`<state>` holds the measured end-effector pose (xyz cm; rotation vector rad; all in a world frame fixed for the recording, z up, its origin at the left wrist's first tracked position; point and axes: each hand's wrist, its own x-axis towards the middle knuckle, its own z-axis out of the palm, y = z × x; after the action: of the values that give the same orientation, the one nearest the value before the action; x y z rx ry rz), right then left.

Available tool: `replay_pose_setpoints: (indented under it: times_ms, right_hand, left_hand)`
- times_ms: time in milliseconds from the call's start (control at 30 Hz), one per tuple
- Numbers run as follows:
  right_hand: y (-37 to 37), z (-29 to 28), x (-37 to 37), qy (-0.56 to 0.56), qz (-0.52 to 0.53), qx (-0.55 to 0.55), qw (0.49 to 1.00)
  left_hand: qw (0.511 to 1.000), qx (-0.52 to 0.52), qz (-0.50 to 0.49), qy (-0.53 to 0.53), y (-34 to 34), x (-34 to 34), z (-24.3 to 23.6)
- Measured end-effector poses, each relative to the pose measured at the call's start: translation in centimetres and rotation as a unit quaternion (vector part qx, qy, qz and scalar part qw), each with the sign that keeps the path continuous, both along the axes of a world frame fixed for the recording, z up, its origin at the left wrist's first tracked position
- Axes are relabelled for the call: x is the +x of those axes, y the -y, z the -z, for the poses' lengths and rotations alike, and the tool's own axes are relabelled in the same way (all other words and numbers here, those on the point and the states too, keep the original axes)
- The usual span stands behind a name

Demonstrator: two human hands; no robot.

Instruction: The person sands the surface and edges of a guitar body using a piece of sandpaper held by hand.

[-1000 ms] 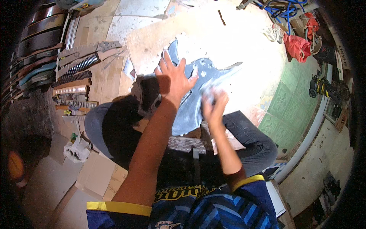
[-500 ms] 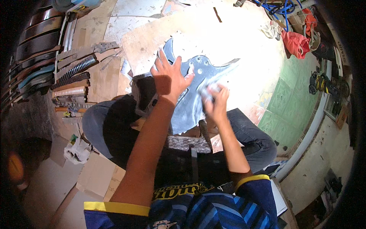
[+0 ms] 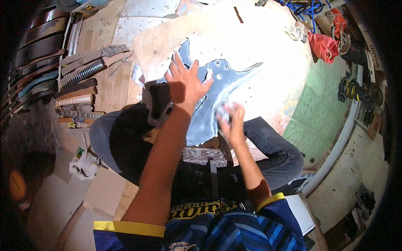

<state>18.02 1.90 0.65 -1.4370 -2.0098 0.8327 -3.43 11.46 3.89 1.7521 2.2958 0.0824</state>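
A dark grey electric guitar body (image 3: 217,90) with pointed horns, drilled holes and cut-out slots rests over my crossed legs, its face streaked with white dust. My left hand (image 3: 184,83) lies on its left side, fingers spread, pressing the surface. My right hand (image 3: 234,119) is at the lower right edge of the body, blurred by motion. Its fingers are bent around a small pale pad (image 3: 222,112) against the edge; the smear hides what exactly it is. Below the guitar body stands a dark support (image 3: 201,155) with a speckled front face.
Several guitar bodies (image 3: 37,52) stand in a rack at left, beside guitar necks (image 3: 90,71). Cardboard (image 3: 104,190) and a white plastic bag (image 3: 83,165) lie at lower left. A red cloth (image 3: 323,47) and blue cable (image 3: 310,10) are at upper right, above green tiles (image 3: 320,119).
My right hand has moved down and slightly left along the guitar body's right edge with the pale pad. My left hand and the guitar body stay nearly where they were.
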Motion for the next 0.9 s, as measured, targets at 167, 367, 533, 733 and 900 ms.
replay_pose_setpoints:
  times_ms: [167, 367, 533, 733, 900]
  right_hand:
    - [-1.8, -0.7, -0.1, 0.031, -0.002, 0.010, 0.999]
    - [0.6, -0.8, -0.6, 0.019, 0.013, -0.020, 1.000]
    - [-3.7, -0.9, -0.8, 0.047, 0.046, 0.030, 0.997]
    - [2.1, -2.0, -1.5, -0.017, 0.040, -0.067, 0.997]
    - [-5.5, -1.0, -1.3, 0.038, 0.106, 0.061, 0.992]
  left_hand:
    - [1.000, 0.014, 0.004, 0.002, 0.4, -0.1, 0.3]
    - [1.000, 0.017, 0.002, 0.019, -0.1, -0.2, 0.1]
    - [1.000, 0.014, 0.000, 0.012, 0.3, 0.1, 0.1]
    - [1.000, -0.022, 0.001, 0.005, 0.2, -0.2, -0.1]
    - [1.000, 0.006, -0.001, 0.021, -0.2, 0.0, 0.3]
